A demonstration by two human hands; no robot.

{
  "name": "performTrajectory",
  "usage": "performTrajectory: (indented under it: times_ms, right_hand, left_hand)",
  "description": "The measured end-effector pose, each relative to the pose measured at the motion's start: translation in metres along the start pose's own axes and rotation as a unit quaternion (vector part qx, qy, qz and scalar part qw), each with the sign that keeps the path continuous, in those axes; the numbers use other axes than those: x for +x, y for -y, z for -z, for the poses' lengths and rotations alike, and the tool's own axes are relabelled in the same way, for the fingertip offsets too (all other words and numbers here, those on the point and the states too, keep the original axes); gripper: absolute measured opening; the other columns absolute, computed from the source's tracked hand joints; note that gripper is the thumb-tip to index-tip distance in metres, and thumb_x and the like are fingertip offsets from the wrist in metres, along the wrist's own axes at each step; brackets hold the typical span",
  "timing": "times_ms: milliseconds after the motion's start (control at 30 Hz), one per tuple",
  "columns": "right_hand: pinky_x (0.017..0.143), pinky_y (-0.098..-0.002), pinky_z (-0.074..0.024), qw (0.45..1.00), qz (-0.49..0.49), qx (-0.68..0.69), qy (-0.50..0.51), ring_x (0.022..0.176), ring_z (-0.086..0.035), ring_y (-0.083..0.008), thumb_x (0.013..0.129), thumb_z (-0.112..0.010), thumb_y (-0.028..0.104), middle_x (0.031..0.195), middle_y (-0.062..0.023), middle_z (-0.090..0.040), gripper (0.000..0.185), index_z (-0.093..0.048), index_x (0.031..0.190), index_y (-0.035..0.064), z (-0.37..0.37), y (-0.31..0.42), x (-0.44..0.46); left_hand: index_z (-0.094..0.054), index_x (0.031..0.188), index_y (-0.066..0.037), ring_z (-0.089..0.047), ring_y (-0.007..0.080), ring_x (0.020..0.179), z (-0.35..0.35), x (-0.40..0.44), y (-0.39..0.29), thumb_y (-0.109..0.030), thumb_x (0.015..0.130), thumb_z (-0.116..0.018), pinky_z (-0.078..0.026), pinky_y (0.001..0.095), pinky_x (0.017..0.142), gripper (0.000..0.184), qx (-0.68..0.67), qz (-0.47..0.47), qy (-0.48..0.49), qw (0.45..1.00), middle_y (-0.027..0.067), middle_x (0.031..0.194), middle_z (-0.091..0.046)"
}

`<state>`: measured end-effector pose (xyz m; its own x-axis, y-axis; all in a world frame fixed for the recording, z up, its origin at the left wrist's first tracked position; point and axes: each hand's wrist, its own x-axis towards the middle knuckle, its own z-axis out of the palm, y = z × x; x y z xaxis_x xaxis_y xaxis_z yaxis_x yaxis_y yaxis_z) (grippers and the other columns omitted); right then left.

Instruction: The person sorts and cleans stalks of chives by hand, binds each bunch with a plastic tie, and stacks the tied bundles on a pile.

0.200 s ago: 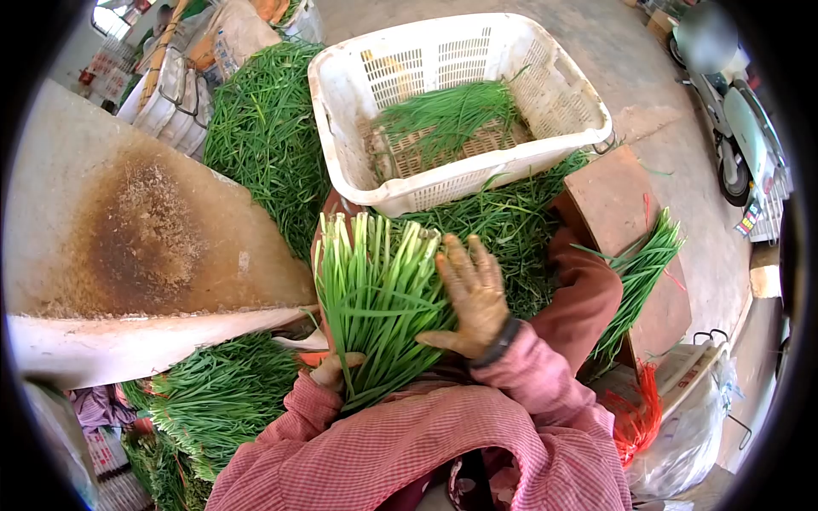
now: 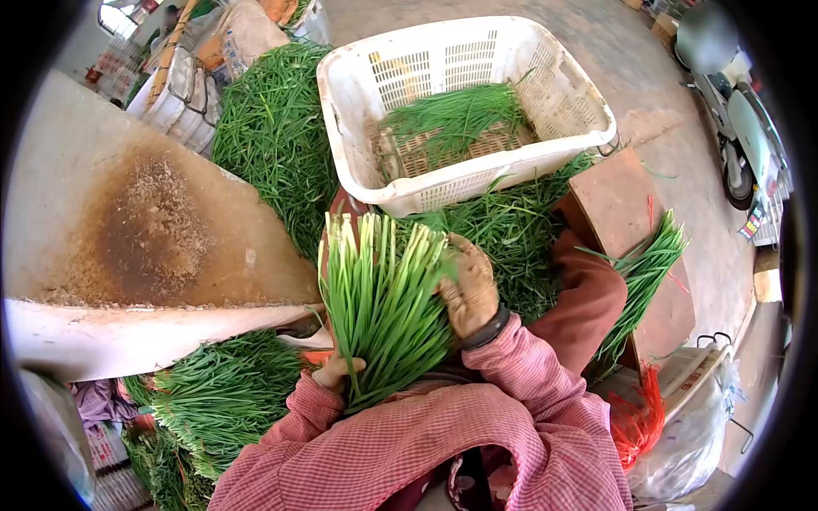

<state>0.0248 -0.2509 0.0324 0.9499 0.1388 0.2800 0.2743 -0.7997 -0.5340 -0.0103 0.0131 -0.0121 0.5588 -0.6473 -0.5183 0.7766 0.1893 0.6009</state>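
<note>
A thick bunch of garlic chives [image 2: 388,298] stands in my lap, its pale cut ends up and its green leaves pointing down towards me. My left hand [image 2: 339,371] is closed round the lower left side of the bunch; most of its fingers are hidden behind the leaves. Against the upper right side of the bunch, my right hand [image 2: 470,285] has its fingers curled in on the outer stalks, with a green blur at the fingertips. Soil stains cover the right hand, and a dark band circles its wrist.
A white plastic basket [image 2: 388,198] with some loose chives stands ahead. Heaped green leaves [image 2: 277,128] lie beside and below it. Bundled chives [image 2: 226,387] are at lower left, by a stained board [image 2: 85,213]. On the right are a brown box [image 2: 618,196], red ties [image 2: 639,417] and a scooter [image 2: 750,128].
My right hand has gone from spread fingers to curled ones at the side of the bunch, moving slightly up. The left hand keeps its hold. The whole view has shifted a little.
</note>
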Motion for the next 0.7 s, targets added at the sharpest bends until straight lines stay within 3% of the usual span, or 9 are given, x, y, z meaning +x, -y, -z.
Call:
performTrajectory:
  times_ms: [33, 100, 167, 367, 433, 467, 533, 633, 700]
  right_hand:
    - [0.087, -0.0391, -0.0337, 0.914, -0.109, 0.385, -0.07, 0.098, -0.046, -0.0238, 0.083, -0.048, 0.025, 0.101, -0.0113, -0.051, 0.022, -0.056, 0.092, 0.006, -0.005, -0.004, 0.0]
    - [0.066, -0.0256, -0.0418, 0.657, -0.175, 0.713, -0.172, 0.067, -0.05, -0.0128, 0.09, -0.039, 0.02, 0.076, -0.0042, -0.054, 0.024, -0.054, 0.08, 0.0038, -0.014, -0.016, 0.005]
    - [0.064, -0.0243, -0.0397, 0.807, -0.203, 0.532, -0.16, 0.067, -0.048, -0.0125, 0.09, -0.038, 0.024, 0.07, -0.0024, -0.051, 0.028, -0.052, 0.075, 0.0051, -0.001, -0.024, 0.006]
    - [0.05, -0.0292, -0.0445, 0.676, -0.255, 0.604, -0.336, 0.047, -0.051, -0.0163, 0.088, -0.042, 0.032, 0.054, -0.0026, -0.05, 0.027, -0.05, 0.075, 0.0089, 0.016, -0.123, 0.036]
    - [0.057, -0.0347, -0.047, 0.75, -0.377, 0.441, -0.318, 0.055, -0.055, -0.0228, 0.082, -0.051, 0.035, 0.064, -0.0074, -0.056, 0.029, -0.051, 0.081, 0.006, 0.022, -0.179, 0.03]
    - [0.065, -0.0387, -0.0462, 0.863, -0.428, 0.203, -0.179, 0.072, -0.056, -0.0269, 0.079, -0.054, 0.038, 0.083, -0.014, -0.055, 0.04, -0.045, 0.097, 0.0035, 0.026, -0.2, 0.018]
    - [0.09, -0.0421, -0.0344, 0.843, -0.486, -0.226, 0.048, 0.114, -0.037, -0.0341, 0.067, -0.063, 0.044, 0.125, -0.0229, -0.036, 0.082, -0.025, 0.126, 0.0028, 0.043, -0.174, 0.009]
    - [0.096, -0.0396, -0.0294, 0.941, -0.304, -0.101, -0.109, 0.121, -0.028, -0.0328, 0.071, -0.065, 0.035, 0.133, -0.0186, -0.026, 0.087, -0.012, 0.133, 0.0073, 0.031, -0.149, -0.052]
    - [0.098, -0.0383, -0.0261, 0.93, -0.272, 0.225, -0.099, 0.124, -0.023, -0.0283, 0.076, -0.062, 0.027, 0.134, -0.0168, -0.025, 0.083, -0.006, 0.134, 0.008, 0.019, -0.101, -0.091]
  left_hand:
    - [-0.038, 0.122, -0.003, -0.047, 0.0217, 0.101, 0.0, 0.001, 0.001, -0.02, 0.068, -0.067, -0.037, 0.0328, 0.087, 0.064, 0.041, -0.018, 0.004, 0.999, 0.0101, 0.113, -0.049]
    - [-0.038, 0.121, -0.002, -0.048, 0.0218, 0.1, -0.003, 0.003, 0.005, -0.021, 0.064, -0.068, -0.038, 0.0334, 0.087, 0.068, 0.121, -0.051, 0.014, 0.991, 0.011, 0.113, -0.049]
    - [-0.038, 0.121, -0.001, -0.05, 0.0218, 0.098, -0.008, 0.009, 0.007, -0.022, 0.061, -0.07, -0.038, 0.034, 0.087, 0.071, 0.201, -0.084, 0.028, 0.976, 0.0119, 0.113, -0.049]
    - [-0.047, 0.11, -0.001, -0.052, 0.014, 0.071, 0.022, 0.015, 0.022, -0.009, 0.063, -0.065, -0.043, 0.0269, 0.061, 0.051, 0.263, -0.109, 0.032, 0.958, 0.0049, 0.088, -0.056]
    - [-0.048, 0.108, -0.001, -0.053, 0.0152, 0.073, 0.03, 0.009, 0.025, -0.012, 0.063, -0.062, -0.044, 0.0273, 0.062, 0.048, 0.239, -0.069, -0.017, 0.968, 0.0065, 0.089, -0.056]
    - [-0.048, 0.108, -0.001, -0.053, 0.0154, 0.073, 0.032, 0.008, 0.026, -0.012, 0.063, -0.061, -0.044, 0.0274, 0.062, 0.048, 0.215, -0.048, -0.035, 0.975, 0.0066, 0.09, -0.056]
    - [-0.048, 0.108, -0.001, -0.053, 0.0157, 0.074, 0.034, 0.008, 0.024, -0.013, 0.063, -0.061, -0.045, 0.0276, 0.063, 0.048, 0.15, 0.001, -0.05, 0.987, 0.0069, 0.09, -0.056]
    - [-0.048, 0.108, -0.001, -0.054, 0.0162, 0.075, 0.038, 0.01, 0.021, -0.013, 0.063, -0.06, -0.045, 0.0278, 0.064, 0.048, 0.07, 0.059, -0.049, 0.995, 0.0073, 0.091, -0.056]
    - [-0.048, 0.108, -0.001, -0.054, 0.0166, 0.075, 0.042, 0.009, 0.018, -0.013, 0.063, -0.06, -0.045, 0.0279, 0.064, 0.048, 0.044, 0.083, -0.051, 0.994, 0.0075, 0.091, -0.056]
